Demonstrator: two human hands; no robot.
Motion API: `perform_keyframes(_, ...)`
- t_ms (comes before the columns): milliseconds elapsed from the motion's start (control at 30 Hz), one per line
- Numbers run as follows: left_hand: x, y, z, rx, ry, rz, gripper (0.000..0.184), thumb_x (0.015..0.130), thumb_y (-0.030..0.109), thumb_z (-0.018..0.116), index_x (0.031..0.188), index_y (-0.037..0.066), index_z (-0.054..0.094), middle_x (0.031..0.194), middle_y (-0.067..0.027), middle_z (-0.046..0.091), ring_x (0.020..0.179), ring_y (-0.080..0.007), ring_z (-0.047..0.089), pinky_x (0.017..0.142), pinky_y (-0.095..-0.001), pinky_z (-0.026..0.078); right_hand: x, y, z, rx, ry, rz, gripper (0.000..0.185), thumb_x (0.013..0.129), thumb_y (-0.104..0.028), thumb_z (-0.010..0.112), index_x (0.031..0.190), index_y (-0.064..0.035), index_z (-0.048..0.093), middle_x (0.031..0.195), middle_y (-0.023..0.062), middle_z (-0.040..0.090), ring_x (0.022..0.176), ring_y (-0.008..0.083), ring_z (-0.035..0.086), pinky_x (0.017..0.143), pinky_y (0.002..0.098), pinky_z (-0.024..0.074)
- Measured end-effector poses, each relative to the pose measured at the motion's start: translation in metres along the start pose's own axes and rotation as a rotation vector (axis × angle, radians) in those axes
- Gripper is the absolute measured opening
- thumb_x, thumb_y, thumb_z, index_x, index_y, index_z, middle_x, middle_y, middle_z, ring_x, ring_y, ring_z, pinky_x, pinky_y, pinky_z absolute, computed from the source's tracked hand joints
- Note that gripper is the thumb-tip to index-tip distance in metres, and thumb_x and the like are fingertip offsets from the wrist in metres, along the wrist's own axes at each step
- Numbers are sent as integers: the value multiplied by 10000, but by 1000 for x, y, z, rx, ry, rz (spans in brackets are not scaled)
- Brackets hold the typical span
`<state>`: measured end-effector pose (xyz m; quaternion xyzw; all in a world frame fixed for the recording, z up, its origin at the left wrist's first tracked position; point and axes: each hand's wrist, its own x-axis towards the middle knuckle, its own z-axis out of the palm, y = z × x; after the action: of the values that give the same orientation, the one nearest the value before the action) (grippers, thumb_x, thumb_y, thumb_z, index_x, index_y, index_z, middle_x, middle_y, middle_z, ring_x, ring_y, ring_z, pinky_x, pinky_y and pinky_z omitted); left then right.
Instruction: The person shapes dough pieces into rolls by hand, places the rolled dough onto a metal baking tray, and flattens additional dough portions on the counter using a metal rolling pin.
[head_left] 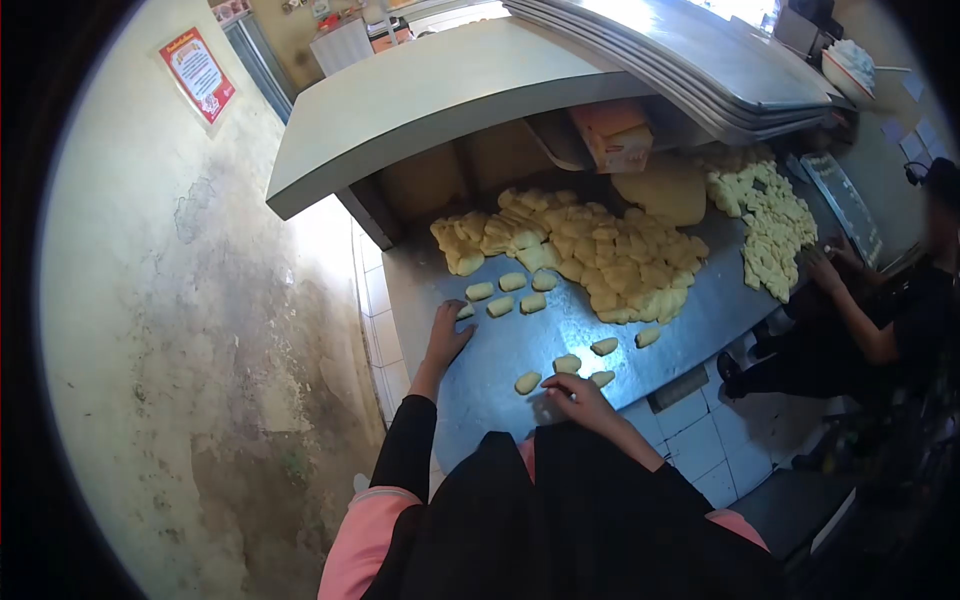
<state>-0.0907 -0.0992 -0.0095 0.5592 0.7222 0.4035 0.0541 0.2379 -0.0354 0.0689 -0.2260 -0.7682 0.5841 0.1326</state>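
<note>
On the metal table, my left hand rests at the left edge, its fingers at a small dough piece that they partly cover. Several short dough rolls lie in rows just right of it. My right hand is near the front edge, thumb and fingers apart, beside a loose dough piece and more pieces just above it. Behind the rolls spreads a large heap of dough pieces.
A shelf overhangs the table's back, with stacked trays at its right. At the right, a person's hands are by another dough heap and a long tray. A wall stands left.
</note>
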Motion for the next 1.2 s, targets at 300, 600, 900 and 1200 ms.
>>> perform_keyframes(300,-37,8,-10,136,-146,47,557,801,155,654,1326,41,507,1343,-178,507,1264,-370,450,1068,-439,375,-26,27,37,181,-6,110,276,958,-239,549,1152,-61,633,990,38,669,853,123,620,759,291,501)
perform_keyframes(600,-14,-9,-3,482,-258,47,760,808,334,648,1452,76,337,1459,-152,385,1305,-397,362,1052,-616,267,-55,43,94,282,-959,157,376,984,-296,525,1270,-64,601,1231,66,607,1080,129,559,927,286,448)
perform_keyframes(900,-79,60,8,-54,95,-49,652,866,66,590,1450,14,306,1452,-201,370,1307,-368,355,1100,-474,253,-128,-55,14,1559,-36,111,431,938,-241,470,1174,97,592,1335,195,554,1248,300,514,1145,412,287)
perform_keyframes(1200,-75,111,20,-634,183,-219,569,903,8,527,1437,51,336,1339,-128,462,1114,-219,512,985,-371,384,-200,-300,-32,1269,101,-435,363,820,-134,658,1147,18,618,1022,108,586,864,177,566,942,382,438)
